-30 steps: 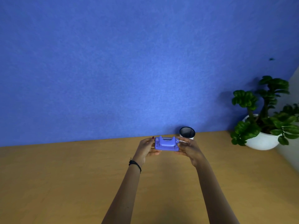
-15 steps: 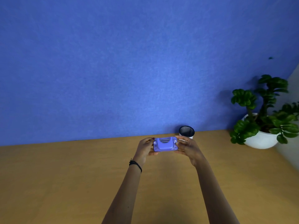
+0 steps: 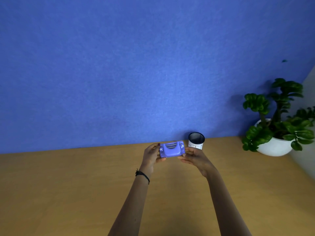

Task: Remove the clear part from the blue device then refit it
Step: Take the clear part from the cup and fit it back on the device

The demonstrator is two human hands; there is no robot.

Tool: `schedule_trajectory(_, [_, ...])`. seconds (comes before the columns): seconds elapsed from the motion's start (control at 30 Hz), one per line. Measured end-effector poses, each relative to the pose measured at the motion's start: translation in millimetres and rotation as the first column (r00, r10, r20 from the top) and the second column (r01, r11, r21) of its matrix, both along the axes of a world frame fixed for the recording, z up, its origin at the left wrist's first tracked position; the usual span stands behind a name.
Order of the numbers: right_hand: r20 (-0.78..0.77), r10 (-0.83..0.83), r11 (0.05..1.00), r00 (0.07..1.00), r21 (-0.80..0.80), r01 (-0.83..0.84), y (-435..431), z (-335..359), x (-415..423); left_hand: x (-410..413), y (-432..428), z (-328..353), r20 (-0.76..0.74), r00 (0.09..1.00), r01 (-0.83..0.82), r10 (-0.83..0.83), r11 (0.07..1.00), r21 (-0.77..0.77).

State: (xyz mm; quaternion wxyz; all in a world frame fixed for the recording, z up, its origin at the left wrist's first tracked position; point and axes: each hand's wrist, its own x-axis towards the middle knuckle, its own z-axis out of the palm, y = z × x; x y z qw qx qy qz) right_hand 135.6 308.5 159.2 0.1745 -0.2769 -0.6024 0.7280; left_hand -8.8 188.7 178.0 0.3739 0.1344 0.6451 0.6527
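Observation:
A small blue device (image 3: 171,149) with a dark slot and thin metal bars near its top edge is held up in the air above the wooden table. My left hand (image 3: 150,155) grips its left end and my right hand (image 3: 196,156) grips its right end. The clear part cannot be made out from this side; it may sit behind or under the device. A black band circles my left wrist.
A black mesh pen cup (image 3: 196,140) with a white lower half stands just behind my right hand by the blue wall. A green plant in a white pot (image 3: 274,145) sits at the far right. The wooden table (image 3: 68,184) spreads in front of me.
The device has tilted in my hands, so a different face with screws and the slot now shows. Both hands stay on its ends, almost in the same place.

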Motion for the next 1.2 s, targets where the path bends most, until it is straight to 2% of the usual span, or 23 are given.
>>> schedule_trajectory(0.33, [-0.096,-0.068,0.986,0.993,0.142,0.081,-6.3,-3.4,-3.1,1.6,-2.1,7.7,-0.019,0.999,0.045,-0.045,0.999,0.024])
schedule_trajectory(0.73, [-0.094,-0.152,0.977,0.984,0.139,0.164,-8.3,0.8,-0.7,3.9,-5.1,7.7,-0.036,0.994,0.105,-0.104,0.994,0.020])
schedule_trajectory(1.2, [-0.123,-0.203,0.972,0.971,0.098,0.215,-16.8,11.1,-1.2,5.1,-6.6,6.1,0.019,0.994,0.103,-0.104,0.994,0.027])
